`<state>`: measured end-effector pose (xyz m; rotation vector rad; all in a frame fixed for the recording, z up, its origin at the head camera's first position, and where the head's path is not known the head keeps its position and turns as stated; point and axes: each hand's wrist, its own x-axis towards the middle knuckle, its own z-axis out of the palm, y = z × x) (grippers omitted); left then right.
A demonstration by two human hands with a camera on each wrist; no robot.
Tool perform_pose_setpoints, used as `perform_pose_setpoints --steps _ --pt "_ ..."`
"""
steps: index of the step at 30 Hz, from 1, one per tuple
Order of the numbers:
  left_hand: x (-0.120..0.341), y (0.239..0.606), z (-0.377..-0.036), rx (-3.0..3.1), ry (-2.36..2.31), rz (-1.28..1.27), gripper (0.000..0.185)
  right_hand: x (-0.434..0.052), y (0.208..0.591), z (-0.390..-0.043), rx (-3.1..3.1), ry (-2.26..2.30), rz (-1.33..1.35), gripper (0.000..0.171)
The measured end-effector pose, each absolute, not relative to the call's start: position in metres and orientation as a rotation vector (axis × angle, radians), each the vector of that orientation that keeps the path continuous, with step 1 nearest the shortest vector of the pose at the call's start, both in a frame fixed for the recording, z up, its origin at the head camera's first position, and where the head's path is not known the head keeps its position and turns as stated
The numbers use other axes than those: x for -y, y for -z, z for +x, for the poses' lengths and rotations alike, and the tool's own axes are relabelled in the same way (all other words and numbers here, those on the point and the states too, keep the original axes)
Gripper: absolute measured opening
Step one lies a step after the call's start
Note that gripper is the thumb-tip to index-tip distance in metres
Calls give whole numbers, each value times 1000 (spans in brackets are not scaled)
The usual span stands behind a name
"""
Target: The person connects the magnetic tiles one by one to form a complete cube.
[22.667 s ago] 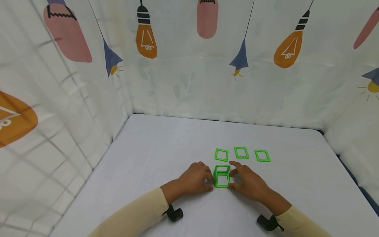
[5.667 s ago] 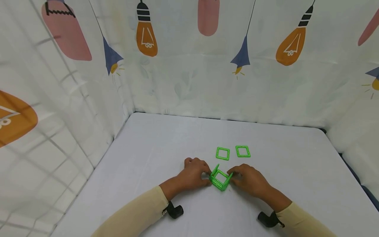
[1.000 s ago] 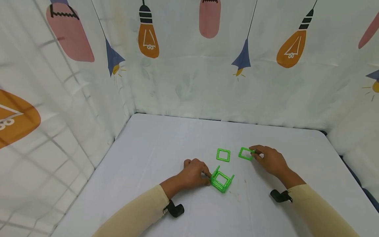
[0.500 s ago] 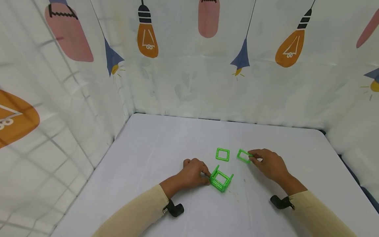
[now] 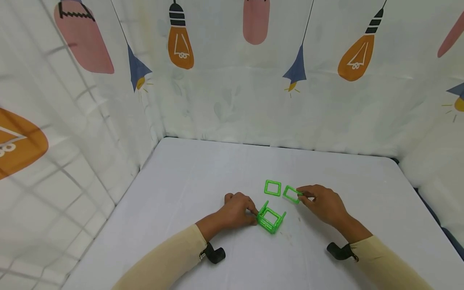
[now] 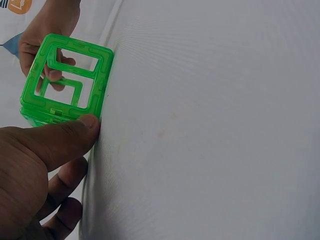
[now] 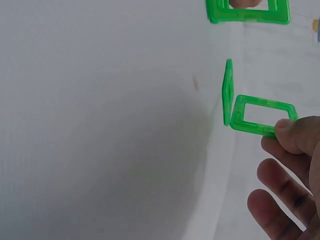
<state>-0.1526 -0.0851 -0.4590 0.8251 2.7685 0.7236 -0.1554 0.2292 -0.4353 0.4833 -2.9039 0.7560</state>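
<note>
A partly built box of green see-through square magnetic tiles [image 5: 267,228] stands on the white table, with raised sides around a flat base. My left hand [image 5: 235,210] grips its left corner; in the left wrist view the thumb [image 6: 82,131] presses the lower edge of the box [image 6: 102,80]. To the right and behind it, my right hand [image 5: 324,203] pinches one edge of a single square magnetic tile [image 5: 291,199] between thumb and fingers. In the right wrist view this tile [image 7: 252,129] slants, with the other fingers spread below it.
One loose green tile [image 5: 272,194] lies flat behind the box, close to the held tile's left side. Black wrist cameras [image 5: 215,255] sit on both cuffs. A white curtain [image 5: 224,100] printed with lamps and bulbs stands along the table's back and left.
Over the last second my right hand has drawn the tile leftward and nearer the box; the left hand stays put. Much earlier, three loose tiles lay behind a smaller build.
</note>
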Motion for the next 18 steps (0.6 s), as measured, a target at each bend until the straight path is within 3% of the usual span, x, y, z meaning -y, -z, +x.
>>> perform_pose_setpoints --steps 18 --pt "86 458 -152 -2763 -753 847 17 -209 442 -149 2925 -778 546 28"
